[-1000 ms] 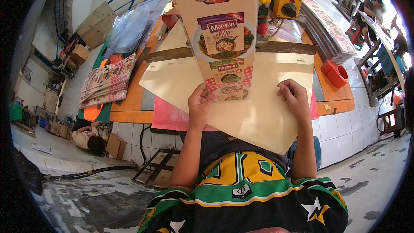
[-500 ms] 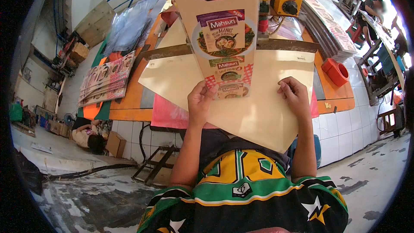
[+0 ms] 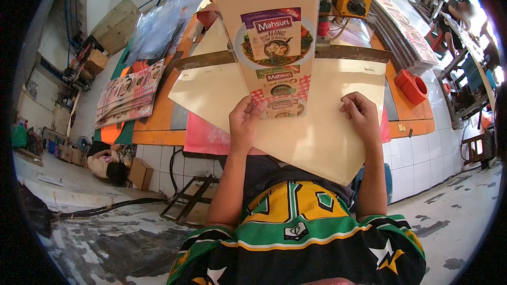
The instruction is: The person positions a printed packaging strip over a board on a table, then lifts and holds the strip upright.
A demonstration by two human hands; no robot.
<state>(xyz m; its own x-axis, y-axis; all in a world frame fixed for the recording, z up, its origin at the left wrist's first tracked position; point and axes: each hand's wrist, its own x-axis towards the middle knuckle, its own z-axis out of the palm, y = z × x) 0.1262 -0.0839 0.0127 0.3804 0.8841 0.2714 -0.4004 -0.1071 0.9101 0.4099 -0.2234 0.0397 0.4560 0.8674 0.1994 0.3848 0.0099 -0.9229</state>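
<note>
A long printed Mahsuri food-packaging sheet (image 3: 277, 76) stands in front of me, its upper end beyond the top of the view. My left hand (image 3: 244, 124) pinches the sheet's lower left corner between thumb and fingers. Beneath it lies a large cream sheet (image 3: 317, 142), one corner hanging over the table edge toward my lap. My right hand (image 3: 362, 119) rests above the right part of the cream sheet, fingers curled in, with nothing visible in them. Behind both sheets runs a dark metal bar (image 3: 359, 53) across the table.
A yellow control box (image 3: 353, 0) with a black dial stands behind the bar. Printed sheets (image 3: 129, 95) and clear plastic (image 3: 158, 31) lie at left. On the right are a red tape dispenser (image 3: 411, 87) and a long printed stack (image 3: 398, 26). Other people sit in the background.
The printed sheet has shifted very slightly upward in view. Both hands keep nearly the same places and grips.
</note>
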